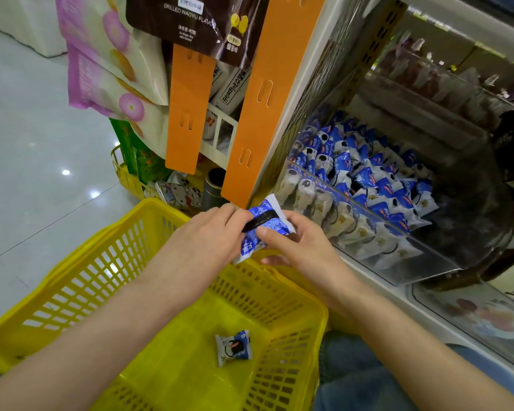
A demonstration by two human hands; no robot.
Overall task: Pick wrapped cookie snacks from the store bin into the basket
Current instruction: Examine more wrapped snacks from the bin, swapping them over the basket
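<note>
Pinching a blue-and-white crinkly wrapped cookie packet (264, 226) above the far rim of the yellow slatted plastic basket (80, 280) (a second packet (234, 348) lies inside), the left hand (211, 232) and right hand (303, 247) could fumble it — dropping it outside.

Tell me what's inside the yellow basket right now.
One wrapped cookie snack lies on the yellow basket's floor. The left forearm hides part of it, so anything beneath cannot be seen.

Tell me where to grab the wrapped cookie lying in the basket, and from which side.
The wrapped cookie lies flat on the basket floor, walled in all round, so come straight down from above and pinch across its puffed middle, fingers on its long edges, not the crimped ends.
</note>
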